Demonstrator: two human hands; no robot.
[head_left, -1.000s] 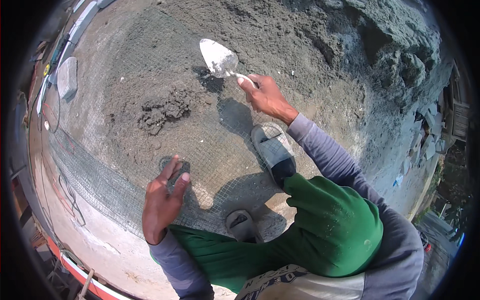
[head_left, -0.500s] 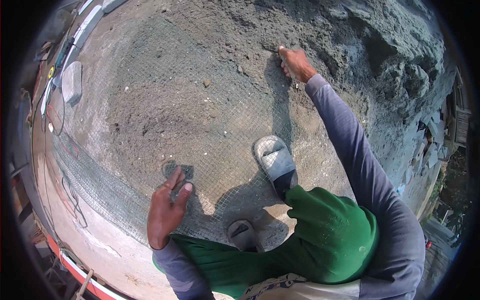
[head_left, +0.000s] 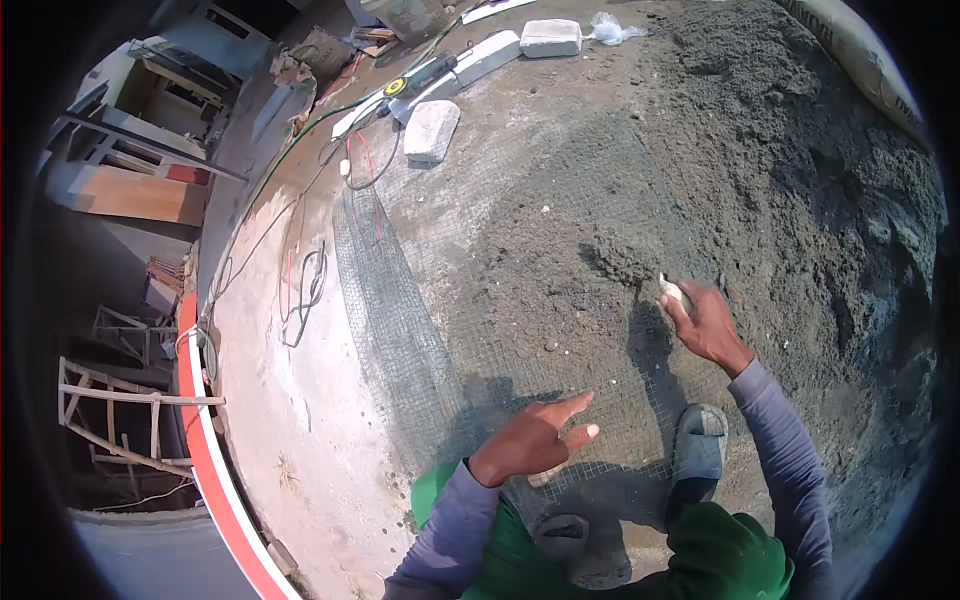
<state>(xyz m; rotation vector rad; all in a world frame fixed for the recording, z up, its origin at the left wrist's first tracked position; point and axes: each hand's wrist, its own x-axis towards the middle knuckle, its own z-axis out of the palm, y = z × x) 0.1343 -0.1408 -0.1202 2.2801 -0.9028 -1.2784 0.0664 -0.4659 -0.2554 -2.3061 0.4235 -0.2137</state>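
Note:
My right hand (head_left: 712, 325) is closed around the pale handle of a trowel (head_left: 672, 290). Its blade is hidden by a lump of wet grey mortar (head_left: 625, 262) just ahead of the fist. Low over the wire mesh (head_left: 395, 320), my left hand (head_left: 535, 437) is empty, thumb and fingers stretched apart. The mesh lies flat on the ground, and grey-brown mortar (head_left: 530, 300) is spread over part of it. One sandalled foot (head_left: 700, 445) stands on the mesh's near part, close below my right hand.
A large mortar heap (head_left: 790, 190) rises on the right, with a filled sack (head_left: 865, 60) behind it. Pale blocks (head_left: 432, 130), an angle grinder (head_left: 415, 80) and loose cables (head_left: 310, 290) lie at far left. A red-and-white edge (head_left: 215, 450) borders the slab, beside wooden frames (head_left: 130, 410).
The view has swung left. My right hand has drawn back from the heap toward the mesh, with a mortar lump now before it. My left hand stays open, its fingers now pointing right.

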